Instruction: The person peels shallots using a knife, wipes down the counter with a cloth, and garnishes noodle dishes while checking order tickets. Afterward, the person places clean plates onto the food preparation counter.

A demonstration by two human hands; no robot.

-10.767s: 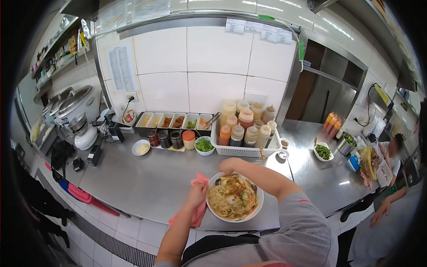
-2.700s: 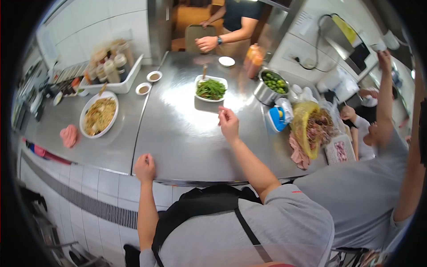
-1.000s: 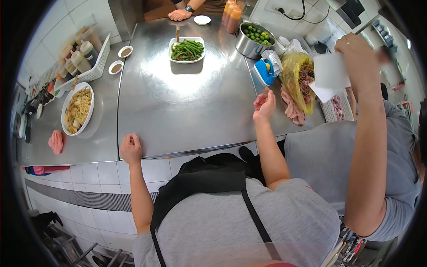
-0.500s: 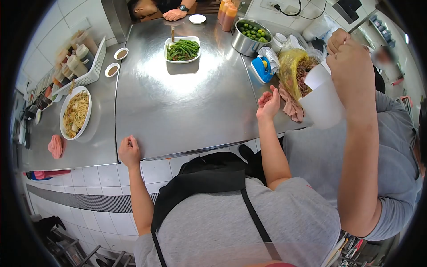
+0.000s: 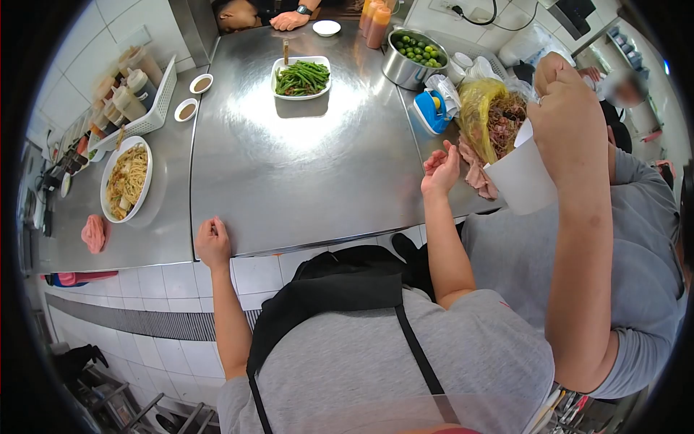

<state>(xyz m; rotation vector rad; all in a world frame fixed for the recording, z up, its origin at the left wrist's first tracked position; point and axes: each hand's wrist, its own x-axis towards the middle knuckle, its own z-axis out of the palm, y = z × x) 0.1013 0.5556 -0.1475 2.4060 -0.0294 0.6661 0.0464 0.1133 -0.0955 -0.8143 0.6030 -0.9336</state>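
My left hand (image 5: 213,242) rests with curled fingers at the front edge of the steel counter (image 5: 289,195); what it holds, if anything, is hidden. My right hand (image 5: 441,170) is held palm up with loosely bent, parted fingers and nothing in it, left of a pink cloth (image 5: 477,173). A white dish of green beans (image 5: 302,78) sits toward the back of the counter. At the left stands a white bowl of noodles (image 5: 126,182). Beside me at the right, a co-worker's hand (image 5: 567,108) grips a white container (image 5: 522,177) near a yellow bag of shredded food (image 5: 481,112).
A steel pot of green limes (image 5: 413,59) and a blue-and-white item (image 5: 431,112) stand at the right. A white basket of sauce bottles (image 5: 148,116), two small sauce dishes (image 5: 186,110) and a pink rag (image 5: 93,233) are at the left. Another person's hand (image 5: 289,20) lies at the far edge.
The view has shifted slightly. The co-worker's white container has tilted and moved a little, showing more of the shredded food. My hands have hardly moved.
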